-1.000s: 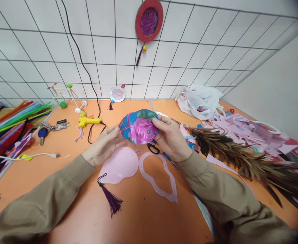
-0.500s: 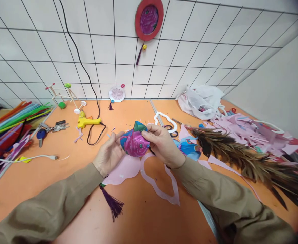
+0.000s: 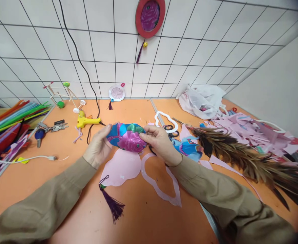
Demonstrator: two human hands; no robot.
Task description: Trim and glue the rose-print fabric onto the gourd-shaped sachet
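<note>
A shiny piece of fabric [image 3: 130, 138], blue with a purple flower and green leaves, is stretched between my hands above the table. My left hand [image 3: 98, 144] grips its left end, thumb on top. At the right end, my right hand [image 3: 161, 140] pinches the edge between thumb and fingers. Below the fabric lies a pink scalloped cutout [image 3: 122, 169], with a dark purple tassel [image 3: 112, 202] at its lower left. A pale pink outline frame [image 3: 161, 193] lies beside it. Black-handled scissors [image 3: 174, 133] are partly hidden beyond my right hand.
A yellow glue gun [image 3: 87, 121] with a black cord stands at the back left, near keys [image 3: 58, 127]. Brown feathers [image 3: 240, 162], pink scraps [image 3: 245, 132] and a white plastic bag [image 3: 202, 101] occupy the right. Colourful pipe cleaners [image 3: 14, 117] lie far left.
The fabric, bunched up before, is now spread wider and shows more blue. My left hand has moved left and closed on its end; my right hand has barely moved.
</note>
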